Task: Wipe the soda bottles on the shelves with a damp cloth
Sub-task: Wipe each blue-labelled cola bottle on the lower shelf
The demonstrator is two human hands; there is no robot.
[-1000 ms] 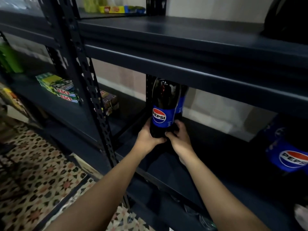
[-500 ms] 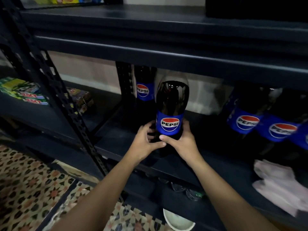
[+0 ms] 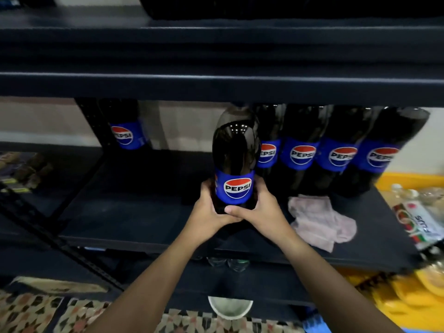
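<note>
Bottle carried right along the shelf since the earlier frame.
The bottle [image 3: 234, 164] is gripped low by the left hand [image 3: 208, 210] and right hand [image 3: 262, 210], above the shelf [image 3: 134, 212], beside the bottle row [image 3: 322, 152]. Wiping seems not yet begun; the cloth [image 3: 319, 219], just right, must be fetched.

dim indoor light, with the dark shelf [image 3: 144, 212] swallowing detail in deep shadow. small pinpoint glints sit high on the held bottle [image 3: 235, 155], its label crisp at centre. the edges smear: the left packets [image 3: 21, 171] and right yellow goods [image 3: 418, 292] blur, and the wide lens tilts the row of bottles [image 3: 336, 150] outward.
</note>
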